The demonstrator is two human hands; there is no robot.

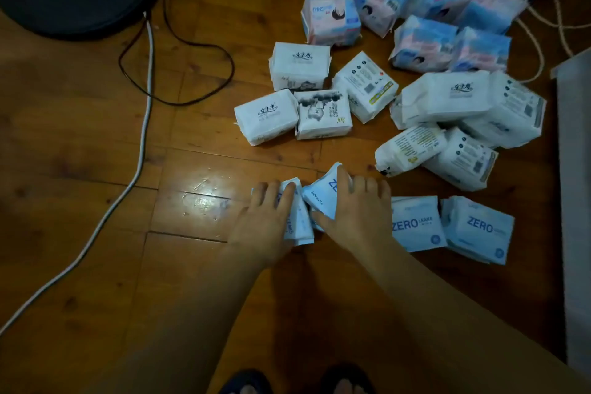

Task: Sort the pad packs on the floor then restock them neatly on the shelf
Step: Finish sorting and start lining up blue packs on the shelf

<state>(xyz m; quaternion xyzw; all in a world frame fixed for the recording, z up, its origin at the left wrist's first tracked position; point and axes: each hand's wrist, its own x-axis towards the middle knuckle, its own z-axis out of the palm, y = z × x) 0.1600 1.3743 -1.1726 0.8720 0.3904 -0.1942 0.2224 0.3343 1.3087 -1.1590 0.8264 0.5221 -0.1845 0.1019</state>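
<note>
While both hands work low in the middle of the frame, the left hand [267,217] lies with straight fingers over a folded blue-print pack [297,224], and the right hand [355,211] curls its fingers round a tilted ZERO pack [323,198]. To do this well, I'd square these two beside the two flat ZERO packs [447,227] at lower right, labels facing one way. White packs [319,96] cluster at centre, pink-and-blue packs [425,16] at upper right, all on the wooden floor [96,169]. No box or basket shows; a pale edge [575,169] at far right could be the shelf, though I cannot tell.
</note>
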